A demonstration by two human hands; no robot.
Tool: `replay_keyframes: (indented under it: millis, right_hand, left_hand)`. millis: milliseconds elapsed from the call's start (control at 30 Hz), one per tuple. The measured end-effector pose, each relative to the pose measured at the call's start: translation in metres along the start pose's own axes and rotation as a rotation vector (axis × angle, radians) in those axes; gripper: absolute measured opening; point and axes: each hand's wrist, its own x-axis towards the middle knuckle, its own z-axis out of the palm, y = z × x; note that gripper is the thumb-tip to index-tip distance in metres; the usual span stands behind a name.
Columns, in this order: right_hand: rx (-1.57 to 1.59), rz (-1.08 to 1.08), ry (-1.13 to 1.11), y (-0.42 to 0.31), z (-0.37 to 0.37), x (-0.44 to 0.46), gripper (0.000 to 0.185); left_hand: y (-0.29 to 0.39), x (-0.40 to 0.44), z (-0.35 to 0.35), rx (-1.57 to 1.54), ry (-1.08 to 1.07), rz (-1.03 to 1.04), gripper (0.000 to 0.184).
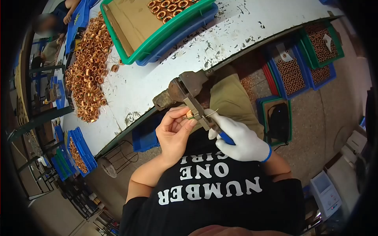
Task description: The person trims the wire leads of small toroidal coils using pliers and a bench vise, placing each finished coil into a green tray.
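Note:
My left hand point(174, 131) is bare and pinches a small copper-wound ring coil point(189, 114) between thumb and fingertips. The coil sits against the metal jaw point(195, 112) of a bench vise point(178, 89) at the table's edge. On the other side of that jaw, my right hand point(242, 139), in a white glove with a blue cuff, is closed around a blue-handled tool point(226, 137). The tool's head is partly hidden by the jaw and glove. A thin wire end point(213, 112) sticks out near the gloved fingers.
Many loose copper coils point(88, 72) are heaped on the white table point(136, 88). A green tray point(125, 51) of coils is stacked on a blue one. Coil-filled bins point(291, 76) stand on the right; another blue bin point(82, 151) is lower left. A person point(49, 27) is at far left.

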Motion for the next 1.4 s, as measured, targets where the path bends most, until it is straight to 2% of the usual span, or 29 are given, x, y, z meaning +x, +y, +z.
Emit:
replay_keyframes:
  millis: [133,333,467,667,800,833,967,1000,1133,1167,1300,1400]
  right_hand:
    - [0.02,0.001,-0.074,-0.001,-0.005,0.002,0.068]
    - [0.146,0.038,-0.057,0.003,-0.001,0.0,0.064]
    - [-0.295,-0.01,0.047,-0.012,0.001,-0.004,0.066]
    - [-0.317,0.05,-0.003,-0.016,-0.008,0.001,0.066]
    - [-0.845,-0.26,0.122,-0.022,-0.023,0.014,0.066]
    - [-0.845,-0.263,0.121,-0.027,-0.026,0.017,0.066]
    - [-0.94,-0.274,-0.07,-0.05,-0.034,0.031,0.065]
    - [-0.937,-0.274,-0.072,-0.046,-0.034,0.031,0.065]
    - [-0.33,-0.078,-0.069,-0.008,-0.035,0.026,0.062]
    - [-0.33,-0.077,-0.076,-0.003,-0.031,0.026,0.062]
    - [-0.007,-0.01,0.034,0.005,-0.006,0.011,0.059]
    - [-0.162,-0.009,0.017,-0.009,-0.01,0.014,0.059]
  left_hand:
    - [-0.005,-0.001,0.001,0.033,0.019,0.029,0.033]
    - [0.001,-0.001,0.005,0.001,0.053,0.008,0.032]
    - [0.002,-0.001,0.006,0.02,0.08,-0.03,0.032]
    - [0.002,-0.001,0.004,0.027,0.084,-0.044,0.033]
    - [0.001,-0.001,0.003,0.037,0.066,-0.06,0.033]
    - [0.001,-0.001,0.003,0.038,0.067,-0.058,0.033]
    - [0.001,-0.001,0.005,0.029,0.067,-0.047,0.034]
    - [0.001,-0.001,0.005,0.031,0.07,-0.048,0.034]
    - [0.003,-0.002,0.005,-0.003,0.071,-0.059,0.034]
    - [0.002,-0.002,0.006,-0.005,0.078,-0.059,0.034]
    - [0.001,-0.001,0.005,-0.014,0.052,-0.017,0.034]
    - [0.0,-0.002,0.003,0.004,0.039,-0.023,0.034]
